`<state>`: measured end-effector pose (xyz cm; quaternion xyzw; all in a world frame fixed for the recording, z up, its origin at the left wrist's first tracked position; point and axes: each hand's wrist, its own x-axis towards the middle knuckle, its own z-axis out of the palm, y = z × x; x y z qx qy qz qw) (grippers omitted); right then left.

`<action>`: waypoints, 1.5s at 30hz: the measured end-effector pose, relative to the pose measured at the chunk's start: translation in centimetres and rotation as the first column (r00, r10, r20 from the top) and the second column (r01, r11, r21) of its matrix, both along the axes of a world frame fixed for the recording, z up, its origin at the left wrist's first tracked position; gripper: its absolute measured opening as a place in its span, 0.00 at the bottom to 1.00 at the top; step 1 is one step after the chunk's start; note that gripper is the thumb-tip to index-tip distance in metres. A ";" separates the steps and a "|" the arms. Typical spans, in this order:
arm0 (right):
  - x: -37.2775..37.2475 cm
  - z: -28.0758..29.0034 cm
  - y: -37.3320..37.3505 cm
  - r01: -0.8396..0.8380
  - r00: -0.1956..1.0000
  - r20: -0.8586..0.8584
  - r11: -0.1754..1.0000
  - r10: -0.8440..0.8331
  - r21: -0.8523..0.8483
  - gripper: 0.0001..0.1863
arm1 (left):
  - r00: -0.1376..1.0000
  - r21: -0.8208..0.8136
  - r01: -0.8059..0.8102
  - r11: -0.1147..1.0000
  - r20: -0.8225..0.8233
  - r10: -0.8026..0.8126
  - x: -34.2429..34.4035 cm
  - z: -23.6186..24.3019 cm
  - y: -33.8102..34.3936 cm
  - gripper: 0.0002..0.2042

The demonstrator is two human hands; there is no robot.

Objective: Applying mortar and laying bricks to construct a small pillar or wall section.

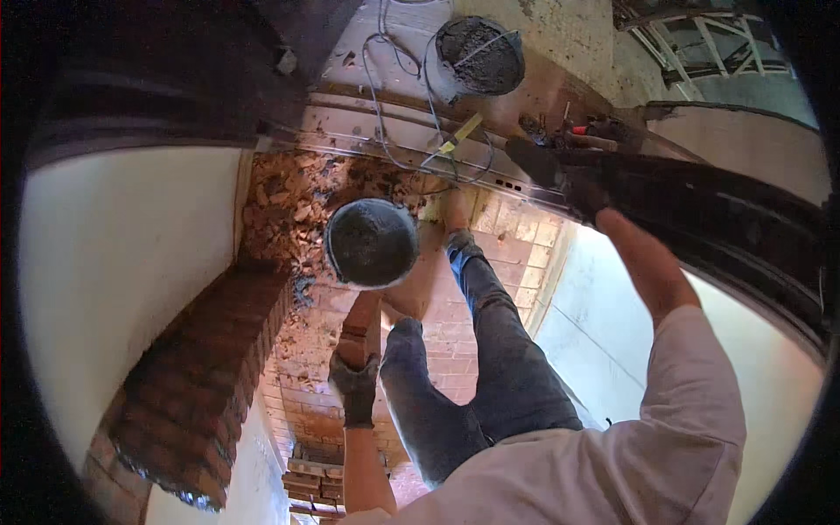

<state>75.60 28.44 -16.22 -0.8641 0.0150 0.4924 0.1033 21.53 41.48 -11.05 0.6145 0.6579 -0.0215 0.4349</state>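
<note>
My left hand [354, 389], in a dark glove, is closed round a reddish brick [360, 330]. The brick points away from me, just short of a dark bucket [372, 243] with grey mortar in it. Up at the right, my outstretched right hand [584, 191], also gloved in dark, is by a long dark frame [691, 210]. A flat dark piece [532, 162] juts out beyond its fingers and seems to be in its grip. Dark against dark, that piece's kind and the fingers' exact hold are hard to make out.
A brick wall section [197, 376] runs along the left. Broken rubble [293, 197] covers the floor beyond it. Another mortar bucket [479, 57], a loose cable [378, 96] with a yellow piece [461, 133], and tools [582, 133] lie past the threshold. Stacked bricks [308, 481] sit at the bottom.
</note>
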 end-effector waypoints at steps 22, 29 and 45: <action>20.1 -19.0 15.7 -0.112 0.992 -0.030 0.963 0.123 0.246 0.21 | 0.965 -0.066 0.217 0.974 0.167 -0.204 34.8 -14.3 11.0 0.30; 16.6 -24.3 14.5 0.338 0.922 -0.262 0.923 -0.285 0.185 0.27 | 0.836 0.278 0.439 0.854 0.221 -0.502 52.3 -20.8 18.9 0.24; 14.8 -13.1 9.7 0.473 0.881 -0.270 0.731 -0.389 0.493 0.21 | 0.845 -0.066 0.077 0.995 0.534 -0.030 48.9 -16.8 24.2 0.18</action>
